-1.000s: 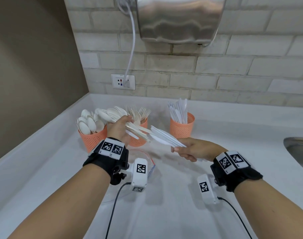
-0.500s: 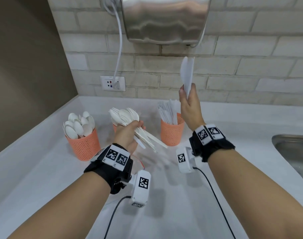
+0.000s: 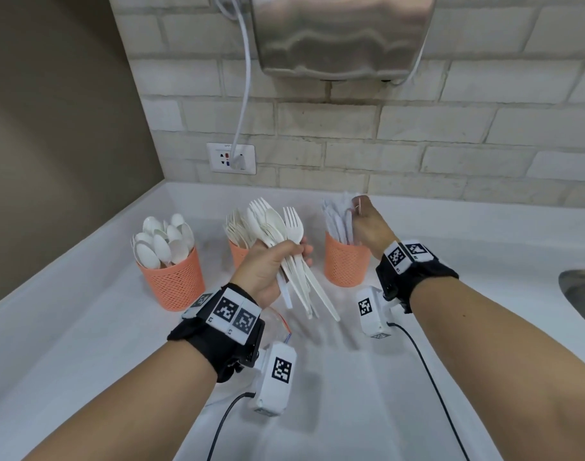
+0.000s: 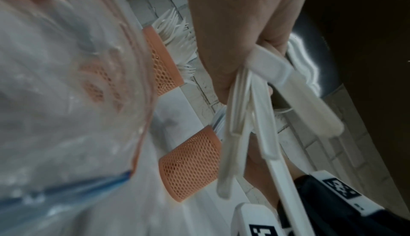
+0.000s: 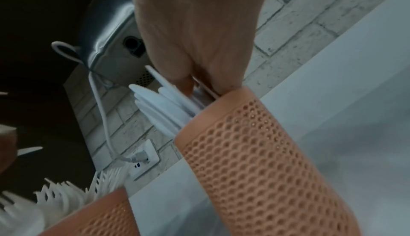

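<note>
Three orange mesh cups stand in a row on the white counter: a spoon cup (image 3: pixel 173 281) at the left, a fork cup (image 3: pixel 238 256) in the middle and a knife cup (image 3: pixel 346 264) at the right. My left hand (image 3: pixel 274 261) grips a bundle of white plastic forks and spoons (image 3: pixel 284 234) by the handles, heads up, in front of the fork cup. My right hand (image 3: pixel 367 224) is at the mouth of the knife cup (image 5: pixel 255 152). Its fingers (image 5: pixel 199 74) pinch the white plastic knives (image 5: pixel 159 102) that stand in it.
A steel hand dryer (image 3: pixel 341 31) hangs on the brick wall above the cups, with its cord plugged into a socket (image 3: pixel 231 158). A clear plastic bag (image 3: pixel 278 322) lies under my left wrist. A sink rim (image 3: pixel 580 294) shows at the right edge. A brown wall closes the left side.
My right hand came down from head height with the knives to the mouth of the knife cup. My left hand turned its bundle more upright and shifted slightly right.
</note>
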The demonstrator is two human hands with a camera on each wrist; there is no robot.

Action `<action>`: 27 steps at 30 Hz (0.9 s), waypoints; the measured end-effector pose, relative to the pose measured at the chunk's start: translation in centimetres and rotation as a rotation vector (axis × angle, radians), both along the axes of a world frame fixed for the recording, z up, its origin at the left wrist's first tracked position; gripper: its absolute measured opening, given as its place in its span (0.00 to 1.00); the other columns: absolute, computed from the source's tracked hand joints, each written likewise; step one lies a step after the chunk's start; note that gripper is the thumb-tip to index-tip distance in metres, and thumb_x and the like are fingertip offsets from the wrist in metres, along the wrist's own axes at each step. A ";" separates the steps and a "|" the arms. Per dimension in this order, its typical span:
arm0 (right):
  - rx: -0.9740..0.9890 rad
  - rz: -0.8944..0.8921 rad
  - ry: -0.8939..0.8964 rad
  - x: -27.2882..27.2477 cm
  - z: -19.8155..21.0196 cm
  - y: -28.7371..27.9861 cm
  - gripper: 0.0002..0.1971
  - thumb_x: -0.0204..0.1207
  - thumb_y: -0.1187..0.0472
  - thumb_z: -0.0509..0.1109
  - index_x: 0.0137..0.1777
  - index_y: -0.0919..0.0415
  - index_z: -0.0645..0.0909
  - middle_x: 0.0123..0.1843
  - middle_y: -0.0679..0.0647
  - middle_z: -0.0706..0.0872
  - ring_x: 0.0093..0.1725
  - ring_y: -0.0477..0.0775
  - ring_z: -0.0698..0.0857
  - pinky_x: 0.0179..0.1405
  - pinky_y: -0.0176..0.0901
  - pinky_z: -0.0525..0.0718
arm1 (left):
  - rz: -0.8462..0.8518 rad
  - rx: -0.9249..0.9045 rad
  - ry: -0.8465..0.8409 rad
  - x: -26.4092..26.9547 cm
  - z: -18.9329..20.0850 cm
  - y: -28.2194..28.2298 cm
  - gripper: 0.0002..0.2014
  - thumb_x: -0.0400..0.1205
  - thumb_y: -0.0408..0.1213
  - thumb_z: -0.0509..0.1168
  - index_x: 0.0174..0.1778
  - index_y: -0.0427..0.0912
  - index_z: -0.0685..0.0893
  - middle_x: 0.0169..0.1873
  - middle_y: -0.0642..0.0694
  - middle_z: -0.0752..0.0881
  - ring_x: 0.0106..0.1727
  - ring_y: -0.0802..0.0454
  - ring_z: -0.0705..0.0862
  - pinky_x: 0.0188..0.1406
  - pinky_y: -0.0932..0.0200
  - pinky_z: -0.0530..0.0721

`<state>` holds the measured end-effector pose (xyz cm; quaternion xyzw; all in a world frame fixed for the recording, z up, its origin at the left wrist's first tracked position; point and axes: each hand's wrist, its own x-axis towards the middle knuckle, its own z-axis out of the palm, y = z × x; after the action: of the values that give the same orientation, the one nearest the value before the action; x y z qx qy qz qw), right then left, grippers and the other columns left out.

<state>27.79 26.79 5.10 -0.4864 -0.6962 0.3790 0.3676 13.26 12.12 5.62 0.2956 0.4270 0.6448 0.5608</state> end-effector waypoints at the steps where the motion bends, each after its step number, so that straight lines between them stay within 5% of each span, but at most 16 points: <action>1: -0.028 0.043 -0.067 0.0 0.2 -0.1 0.10 0.82 0.58 0.55 0.61 0.59 0.68 0.47 0.50 0.78 0.51 0.55 0.77 0.50 0.45 0.73 | -0.007 0.000 -0.013 0.0 0.0 0.0 0.08 0.78 0.18 0.60 0.47 0.32 0.78 0.34 0.42 0.82 0.30 0.54 0.86 0.32 0.61 0.87; 3: -0.078 0.094 -0.090 0.1 1.2 -0.6 0.16 0.81 0.60 0.56 0.68 0.60 0.69 0.58 0.54 0.78 0.57 0.54 0.77 0.54 0.44 0.72 | -0.015 0.010 -0.039 -0.2 0.0 0.0 0.07 0.79 0.19 0.60 0.49 0.32 0.78 0.34 0.43 0.83 0.30 0.55 0.86 0.33 0.61 0.87; 5: -0.063 0.072 0.084 0.3 2.4 -1.1 0.23 0.78 0.67 0.57 0.74 0.59 0.65 0.66 0.57 0.75 0.61 0.53 0.74 0.55 0.42 0.74 | -0.001 0.008 -0.044 -0.5 -0.1 0.1 0.07 0.79 0.19 0.61 0.49 0.32 0.79 0.31 0.44 0.85 0.30 0.56 0.87 0.33 0.62 0.87; 7: 0.143 -0.043 0.275 0.2 3.6 -2.1 0.28 0.72 0.68 0.60 0.74 0.58 0.65 0.64 0.56 0.74 0.63 0.52 0.73 0.58 0.42 0.76 | 0.034 -0.005 -0.021 -0.9 -0.2 0.1 0.06 0.78 0.20 0.63 0.45 0.34 0.81 0.29 0.45 0.85 0.28 0.57 0.87 0.32 0.63 0.87; 10: 0.419 -0.011 0.249 -1.2 4.6 -5.5 0.24 0.68 0.68 0.65 0.67 0.61 0.73 0.55 0.54 0.75 0.56 0.49 0.76 0.52 0.31 0.74 | 0.084 -0.061 0.017 -1.4 -0.1 0.2 0.06 0.78 0.24 0.66 0.41 0.39 0.82 0.27 0.48 0.87 0.27 0.58 0.86 0.27 0.63 0.84; 12: 0.293 0.164 0.092 -2.2 4.5 -8.0 0.22 0.71 0.69 0.70 0.66 0.62 0.74 0.54 0.54 0.77 0.54 0.50 0.78 0.49 0.27 0.76 | 0.126 -0.074 0.004 -1.7 0.0 0.2 0.06 0.78 0.24 0.66 0.43 0.40 0.82 0.27 0.48 0.86 0.25 0.59 0.85 0.24 0.64 0.83; 14: 0.042 0.423 -0.222 -3.1 4.0 -10.3 0.30 0.70 0.63 0.74 0.72 0.59 0.68 0.57 0.53 0.78 0.57 0.52 0.80 0.55 0.34 0.79 | 0.192 -0.051 -0.027 -1.8 0.1 0.3 0.08 0.77 0.22 0.65 0.49 0.36 0.81 0.30 0.45 0.86 0.26 0.57 0.86 0.25 0.63 0.84; 16: -0.069 0.577 -0.435 -3.9 3.5 -12.2 0.36 0.70 0.62 0.73 0.77 0.55 0.61 0.57 0.49 0.77 0.56 0.50 0.79 0.48 0.36 0.79 | 0.244 -0.021 -0.008 -1.6 0.3 0.1 0.12 0.77 0.21 0.66 0.56 0.31 0.80 0.35 0.40 0.85 0.30 0.51 0.86 0.28 0.59 0.86; 19: -0.158 0.582 -0.379 -5.0 3.3 -13.4 0.40 0.69 0.67 0.71 0.79 0.58 0.55 0.62 0.51 0.76 0.58 0.52 0.78 0.42 0.33 0.78 | 0.292 -0.015 0.068 -1.5 0.0 -0.1 0.20 0.76 0.23 0.67 0.65 0.29 0.77 0.43 0.37 0.85 0.43 0.44 0.86 0.43 0.52 0.87; 22: -0.241 0.635 -0.360 -5.5 3.4 -13.6 0.48 0.61 0.65 0.73 0.80 0.56 0.53 0.66 0.57 0.77 0.64 0.61 0.80 0.58 0.54 0.83 | 0.286 -0.010 0.055 -2.0 0.0 -0.2 0.24 0.76 0.23 0.68 0.69 0.30 0.74 0.47 0.35 0.84 0.46 0.42 0.86 0.41 0.52 0.88; 23: -0.232 0.631 -0.360 -5.6 3.3 -13.7 0.48 0.62 0.66 0.73 0.81 0.56 0.51 0.67 0.58 0.77 0.64 0.60 0.80 0.61 0.54 0.82 | 0.283 -0.008 0.060 -2.1 0.1 -0.2 0.24 0.77 0.24 0.68 0.69 0.31 0.73 0.48 0.35 0.84 0.47 0.41 0.86 0.41 0.52 0.88; 25: -0.205 0.565 -0.292 -6.0 3.2 -14.1 0.44 0.67 0.72 0.70 0.80 0.60 0.51 0.64 0.61 0.79 0.56 0.57 0.83 0.52 0.47 0.85 | 0.247 -0.019 0.110 -1.9 0.2 -0.2 0.22 0.78 0.28 0.67 0.69 0.34 0.72 0.53 0.33 0.84 0.53 0.39 0.86 0.44 0.50 0.87; 27: -0.213 0.500 -0.166 -6.3 2.7 -14.2 0.37 0.68 0.80 0.62 0.76 0.61 0.58 0.52 0.66 0.81 0.37 0.56 0.82 0.34 0.45 0.83 | 0.164 -0.044 0.199 -1.5 0.4 -0.3 0.24 0.79 0.36 0.68 0.69 0.37 0.69 0.58 0.32 0.83 0.55 0.39 0.85 0.43 0.48 0.86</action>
<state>21.49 12.60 7.78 -0.3649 -0.7785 0.4877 0.1511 11.74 11.83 6.04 0.3100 0.5174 0.6465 0.4673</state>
